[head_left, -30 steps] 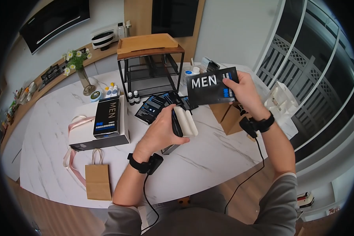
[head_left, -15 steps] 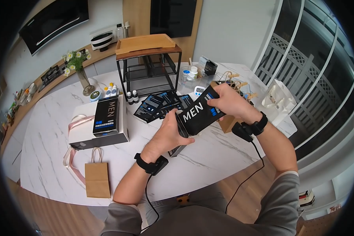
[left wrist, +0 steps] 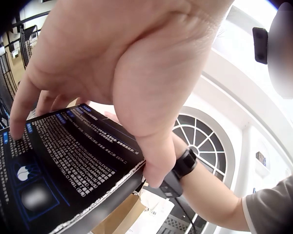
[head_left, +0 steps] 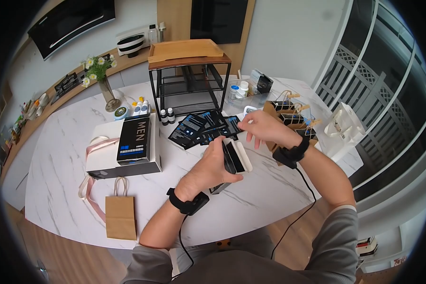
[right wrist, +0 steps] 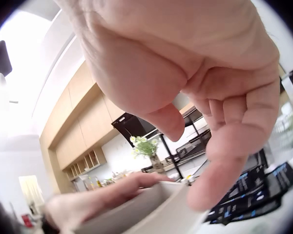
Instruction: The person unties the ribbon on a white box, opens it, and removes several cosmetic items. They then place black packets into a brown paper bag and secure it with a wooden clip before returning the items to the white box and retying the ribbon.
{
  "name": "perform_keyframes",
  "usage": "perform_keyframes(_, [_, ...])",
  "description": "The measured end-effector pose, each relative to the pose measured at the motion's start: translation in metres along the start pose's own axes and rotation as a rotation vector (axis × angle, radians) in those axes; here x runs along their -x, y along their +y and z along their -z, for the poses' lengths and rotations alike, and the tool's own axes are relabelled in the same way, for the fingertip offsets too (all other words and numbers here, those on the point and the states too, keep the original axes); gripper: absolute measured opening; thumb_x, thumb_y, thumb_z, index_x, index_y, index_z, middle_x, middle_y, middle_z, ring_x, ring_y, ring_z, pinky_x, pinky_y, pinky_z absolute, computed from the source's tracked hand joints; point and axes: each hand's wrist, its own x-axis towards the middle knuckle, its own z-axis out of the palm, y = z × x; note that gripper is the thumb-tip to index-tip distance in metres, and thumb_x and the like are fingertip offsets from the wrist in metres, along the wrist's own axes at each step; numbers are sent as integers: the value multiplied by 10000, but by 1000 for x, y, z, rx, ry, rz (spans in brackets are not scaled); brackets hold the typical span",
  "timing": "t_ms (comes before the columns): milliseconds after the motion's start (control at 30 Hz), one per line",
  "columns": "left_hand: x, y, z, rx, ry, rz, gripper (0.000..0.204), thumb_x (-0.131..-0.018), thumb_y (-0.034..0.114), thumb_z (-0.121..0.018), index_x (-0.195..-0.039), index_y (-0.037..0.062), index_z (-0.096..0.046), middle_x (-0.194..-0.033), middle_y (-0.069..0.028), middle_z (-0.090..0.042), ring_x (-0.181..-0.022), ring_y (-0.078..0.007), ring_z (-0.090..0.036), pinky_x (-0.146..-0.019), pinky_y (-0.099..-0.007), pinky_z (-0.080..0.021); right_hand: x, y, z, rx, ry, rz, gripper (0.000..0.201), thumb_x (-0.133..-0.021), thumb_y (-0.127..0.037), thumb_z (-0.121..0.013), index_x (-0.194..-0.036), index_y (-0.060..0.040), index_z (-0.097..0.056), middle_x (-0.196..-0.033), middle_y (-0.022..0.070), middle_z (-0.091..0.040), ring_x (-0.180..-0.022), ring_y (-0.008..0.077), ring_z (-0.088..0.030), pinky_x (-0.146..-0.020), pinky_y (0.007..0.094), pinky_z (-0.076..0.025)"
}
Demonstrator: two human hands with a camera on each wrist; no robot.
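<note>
My left hand (head_left: pixel 208 165) grips a black carton (left wrist: pixel 73 151) by its sides, its open end facing up with white flaps (head_left: pixel 243 155) spread. Something black shows inside the opening. My right hand (head_left: pixel 267 128) hovers just right of that opening with nothing in it, fingers loosely bent; in the right wrist view its index finger overlaps the white flap (right wrist: pixel 171 217). Behind the carton, several flat black sachets (head_left: pixel 194 130) with blue and white print lie overlapping on the marble-patterned table (head_left: pixel 61 199).
To the left a closed black MEN box (head_left: pixel 133 137) lies on a larger white box (head_left: pixel 99 158) with a pink ribbon. A brown paper bag (head_left: pixel 120 217) lies in front. A wire-drawer rack (head_left: pixel 189 87) stands behind, paper bags (head_left: pixel 281 111) at right.
My right hand lowered a black MEN sachet into the carton's open end and let it go, then drew back slightly, empty. My left hand kept its grip on the carton.
</note>
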Motion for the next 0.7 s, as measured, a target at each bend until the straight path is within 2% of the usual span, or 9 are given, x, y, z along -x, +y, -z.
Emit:
perform_keyframes(67, [0,-1,-3,0,6,4,1225,-654,344,-988,-1524,-115,-259,-1413,-320,-494,-1360,-398,-528,-1152,-400,-442,-36,29,-5,127,122,23,316,-993,-235,-705,-1176,22,-696,-862,139,-763,-616,239,-742,-528,336,-551])
perform_keyframes(133, [1,1,-2,-12,-5,12,1220,-659,344,-984,-1526,-111,-255,-1407,-322,-501,-1360,-411,-525,-1158,-401,-434,-79,65,-16,604,442,505,360,-920,-197,-740,-1203,19,-688,-861,193,-753,-817,376,-770,-714,501,-610])
perform_keyframes(167, [0,-3,-3,-5,-5,-25,1221,-660,350,-982,-1526,-107,-253,-1400,-334,-503,-1356,-419,-524,-1157,-399,-432,-92,64,-20,671,328,473,533,-829,-152,-778,-1339,-56,-658,-1157,223,-741,-1128,440,-698,-924,567,-554])
perform_keyframes(267, [3,-1,3,-18,-102,-40,1217,-659,358,-982,-1521,-102,-256,-1407,-347,-498,-1359,-425,-524,-1156,-399,-431,-126,70,-52,771,315,848,731,-773,-123,-787,-1470,-90,-570,-1496,249,-566,-1354,447,-568,-1050,556,-498])
perform_keyframes(333, [7,9,10,-35,-144,-4,1215,-657,357,-983,-1520,-96,-257,-1413,-355,-495,-1361,-437,-523,-1152,-403,-434,-165,78,-77,915,217,858,883,-740,-133,-799,-1562,-110,-477,-1664,231,-376,-1500,456,-404,-1165,552,-402])
perform_keyframes(467, [11,13,11,-54,-267,-6,1222,-659,353,-978,-1529,-90,-244,-1417,-353,-479,-1364,-464,-510,-1141,-413,-446,-188,54,-115,869,78,844,902,-736,-57,-713,-1595,-108,-441,-1683,207,-364,-1553,449,-322,-1247,547,-294])
perform_keyframes(533, [12,12,12,-59,-270,-20,1218,-660,365,-974,-1529,-82,-247,-1420,-354,-475,-1364,-467,-506,-1140,-418,-449,-195,53,-124,862,71,860,811,-757,-46,-709,-1540,-88,-507,-1624,208,-452,-1519,416,-399,-1241,545,-301])
perform_keyframes(633, [13,10,15,-51,-271,-6,1209,-657,372,-972,-1527,-67,-257,-1419,-351,-479,-1357,-470,-512,-1137,-420,-456,-207,58,-134,901,161,1009,486,-789,-68,-705,-1275,-69,-714,-1235,139,-717,-1193,325,-664,-1103,474,-420])
perform_keyframes(700, [14,10,17,-51,-276,0,1206,-655,371,-972,-1526,-64,-261,-1416,-348,-481,-1353,-471,-515,-1135,-422,-458,-196,56,-131,905,92,948,475,-791,-51,-700,-1266,-56,-725,-1262,140,-719,-1208,305,-664,-1104,468,-421])
